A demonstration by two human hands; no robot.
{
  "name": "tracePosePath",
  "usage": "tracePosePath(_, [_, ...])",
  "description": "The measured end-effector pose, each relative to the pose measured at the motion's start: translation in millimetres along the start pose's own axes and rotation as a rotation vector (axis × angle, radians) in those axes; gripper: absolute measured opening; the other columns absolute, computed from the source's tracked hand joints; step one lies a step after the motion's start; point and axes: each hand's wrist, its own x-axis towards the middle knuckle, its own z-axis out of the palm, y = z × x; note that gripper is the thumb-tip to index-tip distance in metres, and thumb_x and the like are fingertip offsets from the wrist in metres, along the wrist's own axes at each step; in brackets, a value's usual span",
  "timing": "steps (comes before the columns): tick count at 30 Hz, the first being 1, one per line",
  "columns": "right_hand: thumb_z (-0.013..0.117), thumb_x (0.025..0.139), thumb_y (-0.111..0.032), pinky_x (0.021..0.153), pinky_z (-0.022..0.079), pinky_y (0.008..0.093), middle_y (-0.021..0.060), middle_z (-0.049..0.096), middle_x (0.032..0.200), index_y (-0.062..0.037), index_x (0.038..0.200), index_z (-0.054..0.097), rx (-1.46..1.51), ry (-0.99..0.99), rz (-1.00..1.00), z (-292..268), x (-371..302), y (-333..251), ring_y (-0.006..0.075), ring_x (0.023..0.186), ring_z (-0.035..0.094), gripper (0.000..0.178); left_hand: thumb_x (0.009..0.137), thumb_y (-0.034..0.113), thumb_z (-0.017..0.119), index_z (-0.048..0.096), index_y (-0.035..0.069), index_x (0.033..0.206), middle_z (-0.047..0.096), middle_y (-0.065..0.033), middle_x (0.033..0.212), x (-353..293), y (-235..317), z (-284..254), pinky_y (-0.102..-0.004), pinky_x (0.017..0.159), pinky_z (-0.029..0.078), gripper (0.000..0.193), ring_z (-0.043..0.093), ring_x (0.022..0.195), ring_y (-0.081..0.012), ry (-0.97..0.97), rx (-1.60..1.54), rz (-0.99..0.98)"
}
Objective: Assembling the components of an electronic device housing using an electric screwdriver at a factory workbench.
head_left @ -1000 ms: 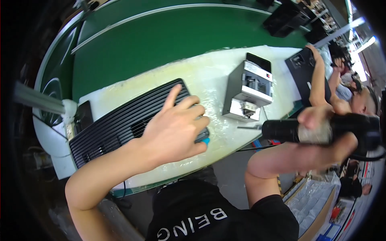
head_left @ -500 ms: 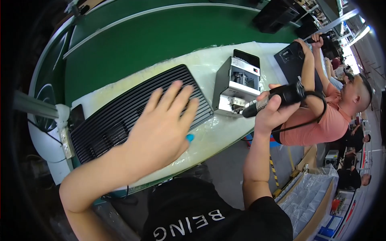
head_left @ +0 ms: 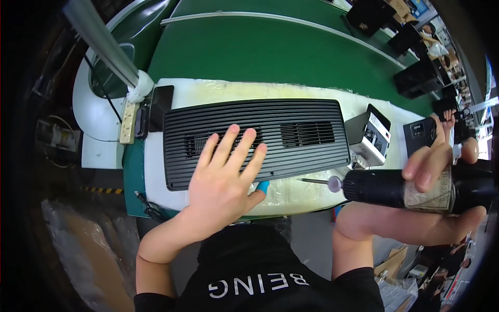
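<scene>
A long black ribbed panel [head_left: 306, 112] with slotted vents lies on the padded bench in front of me. My left hand [head_left: 221, 182] rests on its near middle, fingers spread, with a blue cover [head_left: 263, 187] on the thumb by the near edge. My right hand [head_left: 410, 223] is wrapped round a black electric screwdriver [head_left: 374, 185], held level and close to the camera. Its thin bit points left toward the panel's near edge; I cannot tell whether a screw is on the tip. Just past the panel's right end stands a small silver-and-black screw feeder [head_left: 371, 136].
A pale foam mat [head_left: 202, 88] covers the bench, with a green surface [head_left: 280, 52] behind. A grey post [head_left: 106, 44], a power strip [head_left: 127, 122] and a black phone-like slab [head_left: 161, 106] are at the left. To the right, a co-worker's hands touch another black panel [head_left: 420, 134].
The view has turned to the right-hand side's opposite, so the panel now lies more level. My right hand has brought the screwdriver from the screw feeder toward me, its bit pointing left.
</scene>
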Motion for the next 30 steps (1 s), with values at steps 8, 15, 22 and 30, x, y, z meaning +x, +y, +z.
tracePosePath(8, [0.035, 0.097, -0.049, 0.058, 0.042, 0.0261, 0.0152, 0.049, 0.102, 0.0041, 0.109, 0.044, -0.105, -0.128, 0.177, 34, -1, 7, 0.0144, 0.064, 0.048, 0.055, 0.055, 0.028, 0.077, 0.062, 0.004, 0.116, 0.055, -0.0179, 0.126, -8, -1, 7, -0.0523, 0.099, 0.040, 0.067, 0.049, 0.121, -0.0374, 0.105, -0.059, -0.044])
tracePosePath(15, [0.033, 0.101, -0.043, 0.080, 0.047, 0.0384, 0.0240, 0.060, 0.083, 0.0019, 0.104, 0.051, 0.064, -0.404, 0.673, 34, 12, -7, 0.0290, 0.079, 0.059, 0.049, 0.053, 0.028, 0.078, 0.061, 0.005, 0.117, 0.053, -0.0161, 0.129, -10, -1, 10, -0.0510, 0.100, 0.040, 0.071, 0.049, 0.121, -0.0367, 0.103, -0.073, -0.045])
tracePosePath(22, [0.012, 0.099, -0.051, 0.056, 0.050, 0.0416, 0.0202, 0.058, 0.082, -0.0009, 0.110, 0.051, 0.041, -0.648, 0.587, 26, 18, 15, 0.0292, 0.054, 0.052, 0.065, 0.053, 0.029, 0.079, 0.060, 0.005, 0.118, 0.053, -0.0163, 0.130, -11, -3, 14, -0.0505, 0.100, 0.039, 0.073, 0.048, 0.122, -0.0365, 0.121, -0.077, -0.054])
tracePosePath(30, [0.042, 0.096, -0.050, 0.051, 0.049, 0.0405, 0.0193, 0.055, 0.102, -0.0028, 0.137, 0.025, 0.063, -0.424, 0.413, 51, -8, 22, 0.0254, 0.056, 0.055, 0.065, 0.055, 0.028, 0.078, 0.060, 0.004, 0.119, 0.053, -0.0165, 0.130, -15, -3, 7, -0.0494, 0.101, 0.040, 0.071, 0.048, 0.122, -0.0366, 0.130, -0.055, -0.046])
